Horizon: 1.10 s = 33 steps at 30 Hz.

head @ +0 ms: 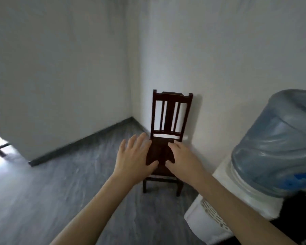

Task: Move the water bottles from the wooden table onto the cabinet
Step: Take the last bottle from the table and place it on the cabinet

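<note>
Head view: two bare forearms stretch forward over a grey floor, in a room corner with pale walls.
Left hand point(135, 154): palm down, fingers spread and loose, grasping nothing; it hangs in the air in front of the left edge of a chair seat.
Right hand point(183, 160): palm down, fingers slightly curled and relaxed, also empty; it sits just beside the left hand, thumbs nearly meeting, over the seat as the camera sees it.
Contact: whether either hand touches the seat cannot be told from this angle.
Water cooler point(217, 206): white body at lower right, close to the right forearm, with a vented panel on its side.
Big water jug point(276, 144): blue, translucent, standing upended on the cooler, to the right of the right hand and well apart from its fingers.
Water bottles: none of the small bottles of the task shows in this view, nor the wooden table or the cabinet, so their place relative to the hands cannot be given.
Floor point(60, 183): grey, streaked, blurred by motion.
Chair point(170, 117): dark wood, slatted back, standing against the right wall near the corner, beyond both hands.
Doorway point(0, 149): bright opening at far left, with dark bars across it.
</note>
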{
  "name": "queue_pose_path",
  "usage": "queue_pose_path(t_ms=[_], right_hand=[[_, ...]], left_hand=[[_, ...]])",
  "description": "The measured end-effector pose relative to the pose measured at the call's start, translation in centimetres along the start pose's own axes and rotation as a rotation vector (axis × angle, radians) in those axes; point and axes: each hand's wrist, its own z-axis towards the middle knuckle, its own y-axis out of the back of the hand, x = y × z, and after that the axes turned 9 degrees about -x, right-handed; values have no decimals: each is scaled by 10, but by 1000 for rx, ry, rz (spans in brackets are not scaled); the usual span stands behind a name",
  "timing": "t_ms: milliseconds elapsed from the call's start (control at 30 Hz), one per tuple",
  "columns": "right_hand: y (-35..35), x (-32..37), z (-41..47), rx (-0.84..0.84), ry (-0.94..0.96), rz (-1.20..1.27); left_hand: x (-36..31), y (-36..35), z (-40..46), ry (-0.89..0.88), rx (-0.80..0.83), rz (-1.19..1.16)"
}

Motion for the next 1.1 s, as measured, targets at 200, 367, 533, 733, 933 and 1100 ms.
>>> queue_pose_path(t_ms=[200,367,533,733,933,1100], right_hand=[[-24,56,32,118,286,33],[-51,105,36,240,487,70],[-76,172,16,330,669,137],[-92,263,-36,386,912,171],[-97,347,-100,431,1120,162],[-99,414,-157,455,1279,164]], left_hand=[[51,17,-43,345,-15,68],[79,31,-97,618,-3,132],[101,55,-165,853,10,219],[122,98,-250,1088,-34,308],[136,138,-332,1258,-73,371],[150,172,-402,1372,-118,400]])
